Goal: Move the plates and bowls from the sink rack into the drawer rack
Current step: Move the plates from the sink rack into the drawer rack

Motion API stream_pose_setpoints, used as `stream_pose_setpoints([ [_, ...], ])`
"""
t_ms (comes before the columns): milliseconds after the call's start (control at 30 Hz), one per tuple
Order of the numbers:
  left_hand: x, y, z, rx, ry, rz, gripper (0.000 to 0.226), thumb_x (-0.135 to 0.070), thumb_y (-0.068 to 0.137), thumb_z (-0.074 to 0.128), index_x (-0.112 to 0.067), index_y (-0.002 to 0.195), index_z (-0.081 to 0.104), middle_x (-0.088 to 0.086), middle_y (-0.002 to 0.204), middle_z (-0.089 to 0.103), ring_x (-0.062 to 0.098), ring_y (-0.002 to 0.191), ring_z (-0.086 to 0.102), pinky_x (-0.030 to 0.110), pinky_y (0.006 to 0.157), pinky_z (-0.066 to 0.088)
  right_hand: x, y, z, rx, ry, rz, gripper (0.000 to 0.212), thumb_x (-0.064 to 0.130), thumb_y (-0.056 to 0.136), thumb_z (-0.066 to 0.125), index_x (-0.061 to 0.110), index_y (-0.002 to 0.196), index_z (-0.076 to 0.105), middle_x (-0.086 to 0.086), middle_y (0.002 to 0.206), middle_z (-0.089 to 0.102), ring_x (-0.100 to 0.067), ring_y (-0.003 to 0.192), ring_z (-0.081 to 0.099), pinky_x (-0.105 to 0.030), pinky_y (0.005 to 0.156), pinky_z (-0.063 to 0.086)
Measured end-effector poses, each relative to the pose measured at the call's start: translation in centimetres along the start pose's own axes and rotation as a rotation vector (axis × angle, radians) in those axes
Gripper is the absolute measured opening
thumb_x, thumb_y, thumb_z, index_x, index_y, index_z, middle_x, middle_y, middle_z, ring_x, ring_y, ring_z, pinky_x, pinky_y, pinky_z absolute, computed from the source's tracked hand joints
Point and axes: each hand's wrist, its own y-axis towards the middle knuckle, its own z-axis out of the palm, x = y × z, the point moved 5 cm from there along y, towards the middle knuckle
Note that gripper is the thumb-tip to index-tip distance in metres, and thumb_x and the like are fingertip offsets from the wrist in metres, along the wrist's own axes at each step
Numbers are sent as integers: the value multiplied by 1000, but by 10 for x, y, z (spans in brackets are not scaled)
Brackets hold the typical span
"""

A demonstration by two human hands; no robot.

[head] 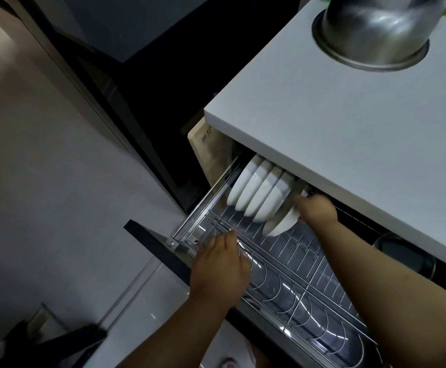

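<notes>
Right hand (316,209) has its grip pinched on a white bowl (283,224) going in beside the row of bowls (259,189) in the drawer rack (309,264), left hand (220,269) resting spread on the wires, so rushing could clink rims and chip one.

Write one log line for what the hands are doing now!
step: racking bowl | right hand: holds white bowl at bowl row | left hand: resting on drawer rack | drawer: open

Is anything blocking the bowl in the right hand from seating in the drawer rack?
Nothing visible does. The right hand holds the bowl beside the row of white bowls; the drawer rack wires beneath it are bare.
</notes>
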Motion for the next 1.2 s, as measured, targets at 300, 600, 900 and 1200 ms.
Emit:
stream_pose_setpoints([
  [300,3,0,-4,-127,-64,0,43,-35,81,38,-11,111,59,5,95,69,19,84,65,33,67,55,18,16,19,63,-94,12,57,57,91,42,6,102,64,-18,106,68,-31,102,64,-33,91,47],
  [600,2,-1,-5,-91,-75,-3,48,-34,86,35,-12,125,50,6,106,63,21,94,58,34,76,49,12,9,19,46,-71,40,60,48,94,48,-3,124,53,-22,123,60,-35,112,58,-35,91,44],
  [900,-1,-5,-13,-42,-134,-17,43,-37,91,46,-21,131,41,-2,119,61,19,104,58,33,85,49,-16,-93,17,64,133,-140,40,39,91,57,16,123,52,0,83,63,-22,73,66,-30,63,51],
  [1200,-25,-53,-36,-34,-449,7,38,-26,91,54,-22,128,46,-7,105,56,9,90,58,31,84,50,-28,-174,-34,-27,48,-298,16,34,92,57,19,95,61,11,72,57,-7,61,53,-21,55,38],
])
